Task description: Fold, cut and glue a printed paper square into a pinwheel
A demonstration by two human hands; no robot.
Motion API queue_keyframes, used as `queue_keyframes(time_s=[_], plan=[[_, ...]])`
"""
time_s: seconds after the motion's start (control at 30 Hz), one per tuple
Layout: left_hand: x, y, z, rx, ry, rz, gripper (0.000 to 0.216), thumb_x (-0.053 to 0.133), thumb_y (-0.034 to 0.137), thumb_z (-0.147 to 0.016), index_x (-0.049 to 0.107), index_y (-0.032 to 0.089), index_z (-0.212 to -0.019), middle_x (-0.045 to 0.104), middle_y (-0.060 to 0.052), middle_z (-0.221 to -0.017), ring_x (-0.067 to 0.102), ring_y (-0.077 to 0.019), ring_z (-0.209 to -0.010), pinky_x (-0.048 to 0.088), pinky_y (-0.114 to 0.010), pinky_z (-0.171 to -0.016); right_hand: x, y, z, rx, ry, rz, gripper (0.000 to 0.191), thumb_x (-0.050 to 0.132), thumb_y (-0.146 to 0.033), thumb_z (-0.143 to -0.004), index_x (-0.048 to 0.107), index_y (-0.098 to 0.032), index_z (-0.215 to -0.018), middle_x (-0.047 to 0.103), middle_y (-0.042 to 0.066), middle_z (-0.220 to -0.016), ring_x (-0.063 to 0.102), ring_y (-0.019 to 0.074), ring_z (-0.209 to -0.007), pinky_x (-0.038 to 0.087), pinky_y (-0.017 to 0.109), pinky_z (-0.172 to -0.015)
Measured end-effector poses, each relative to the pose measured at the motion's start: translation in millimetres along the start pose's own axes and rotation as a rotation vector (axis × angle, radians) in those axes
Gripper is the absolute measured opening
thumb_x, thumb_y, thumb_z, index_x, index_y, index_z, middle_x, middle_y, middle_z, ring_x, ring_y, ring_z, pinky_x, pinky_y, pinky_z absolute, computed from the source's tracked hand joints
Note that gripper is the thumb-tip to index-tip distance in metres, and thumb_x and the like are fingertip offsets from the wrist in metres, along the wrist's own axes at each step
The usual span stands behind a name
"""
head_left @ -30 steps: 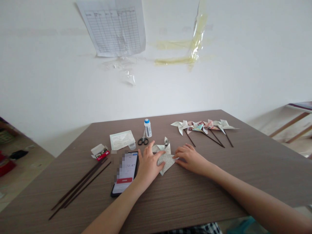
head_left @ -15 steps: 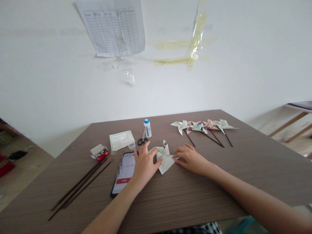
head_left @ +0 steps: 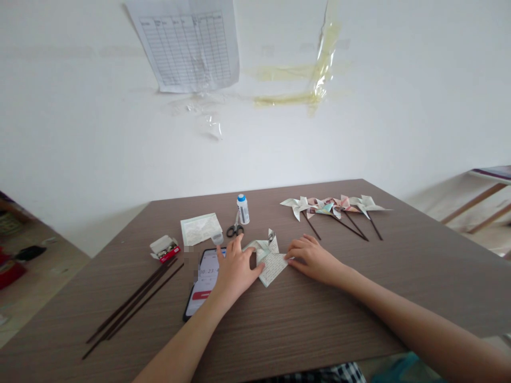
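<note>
A folded paper pinwheel (head_left: 273,266), made of printed paper, lies on the table between my hands, one point standing up at its far side. My left hand (head_left: 236,268) holds its left side with thumb and index finger, the other fingers spread toward the phone. At the right corner of the paper, my right hand (head_left: 309,258) pinches the edge with its fingers closed together. Under my left wrist and partly hidden lies a phone (head_left: 200,295) with a timer on its screen. Black-handled scissors (head_left: 235,230) rest just beyond my left fingertips.
A glue bottle (head_left: 242,209) with a blue cap stands behind. Square paper (head_left: 199,229) and an open small red-and-white box (head_left: 165,248) lie left, near several dark sticks (head_left: 131,303). Several finished pinwheels on sticks (head_left: 337,206) lie at the back right of the table (head_left: 399,282).
The whole view has shifted very slightly. Both hands stay on the paper pinwheel in nearly the same pose.
</note>
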State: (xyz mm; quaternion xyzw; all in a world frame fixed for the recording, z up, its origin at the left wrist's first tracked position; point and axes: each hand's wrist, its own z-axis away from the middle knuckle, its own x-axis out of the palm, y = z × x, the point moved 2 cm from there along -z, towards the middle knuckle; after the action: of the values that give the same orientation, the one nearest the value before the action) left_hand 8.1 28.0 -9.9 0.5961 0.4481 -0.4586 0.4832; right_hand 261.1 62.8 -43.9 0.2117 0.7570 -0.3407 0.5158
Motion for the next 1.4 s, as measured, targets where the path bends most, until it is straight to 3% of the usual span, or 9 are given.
queue_keyframes(time_s=[0.2,0.33,0.5,0.8,1.0,1.1,1.27,1.4], plan=[[-3.2,0.9,0.1,-0.033,-0.05,-0.021,0.039,0.083,0.042,-0.102,0.084,0.025,-0.137,0.048,-0.02,-0.186,0.045,-0.0455,-0.171,0.024,-0.081,-0.14,3.1,-16.3,-11.1,-0.079,0.175,0.135,0.039,0.063,-0.018,-0.113,0.082,-0.032,-0.145,0.077,0.013,-0.132,0.072,0.031,-0.122,0.044,0.07,-0.13],[-2.6,0.5,0.4,-0.037,-0.061,-0.036,0.041,0.083,0.042,-0.102,0.084,0.025,-0.14,0.046,-0.021,-0.187,0.046,-0.0432,-0.172,0.024,-0.08,-0.141,9.2,-33.3,-20.3,-0.029,0.117,0.225,0.034,0.065,-0.023,-0.114,0.085,-0.032,-0.141,0.073,0.016,-0.143,0.068,0.0367,-0.134,0.036,0.077,-0.134],[-0.6,0.0,0.6,-0.042,-0.056,-0.036,0.042,0.083,0.042,-0.102,0.084,0.023,-0.14,0.046,-0.022,-0.187,0.045,-0.0448,-0.172,0.025,-0.081,-0.141,18.7,-37.0,-21.7,0.065,0.04,0.158,0.035,0.061,-0.026,-0.116,0.084,-0.029,-0.143,0.07,0.018,-0.149,0.063,0.0386,-0.142,0.033,0.08,-0.135],[-1.4,0.1,1.1,-0.047,-0.046,-0.022,0.042,0.084,0.04,-0.101,0.084,0.025,-0.14,0.048,-0.021,-0.185,0.047,-0.0462,-0.17,0.026,-0.082,-0.14,25.4,-17.4,-23.5,0.162,0.066,-0.072,0.032,0.063,-0.028,-0.114,0.087,-0.03,-0.135,0.067,0.017,-0.154,0.057,0.0408,-0.151,0.027,0.084,-0.136],[-3.2,0.3,2.5,-0.039,-0.043,-0.03,0.042,0.082,0.04,-0.103,0.084,0.023,-0.141,0.047,-0.023,-0.185,0.048,-0.0459,-0.169,0.026,-0.082,-0.14,19.6,-6.8,-20.0,0.083,0.261,-0.168,0.028,0.066,-0.026,-0.11,0.085,-0.029,-0.131,0.068,0.016,-0.148,0.063,0.0377,-0.143,0.05,0.068,-0.127],[-5.1,0.4,3.6,-0.031,-0.031,-0.026,0.041,0.082,0.04,-0.103,0.084,0.021,-0.14,0.048,-0.024,-0.184,0.05,-0.0472,-0.168,0.028,-0.083,-0.139,4.7,2.9,-23.4,0.047,0.328,-0.171,0.028,0.066,-0.024,-0.109,0.085,-0.027,-0.129,0.068,0.017,-0.147,0.064,0.0381,-0.142,0.052,0.066,-0.126],[-4.4,0.2,4.7,-0.038,-0.041,-0.023,0.041,0.081,0.04,-0.103,0.084,0.024,-0.141,0.049,-0.022,-0.184,0.05,-0.047,-0.168,0.027,-0.082,-0.139,-26.5,25.9,-58.2,0.0,0.305,-0.221,0.026,0.074,-0.021,-0.102,0.086,-0.025,-0.125,0.075,0.017,-0.142,0.069,0.0388,-0.14,0.051,0.066,-0.129],[-3.9,0.1,4.7,-0.056,-0.041,-0.015,0.041,0.082,0.04,-0.102,0.085,0.026,-0.14,0.05,-0.02,-0.184,0.049,-0.047,-0.169,0.028,-0.081,-0.14,-31.5,47.8,-107.3,0.125,0.298,-0.396,0.035,0.081,-0.016,-0.096,0.084,-0.023,-0.13,0.082,0.014,-0.136,0.076,0.0337,-0.132,0.055,0.062,-0.127]])
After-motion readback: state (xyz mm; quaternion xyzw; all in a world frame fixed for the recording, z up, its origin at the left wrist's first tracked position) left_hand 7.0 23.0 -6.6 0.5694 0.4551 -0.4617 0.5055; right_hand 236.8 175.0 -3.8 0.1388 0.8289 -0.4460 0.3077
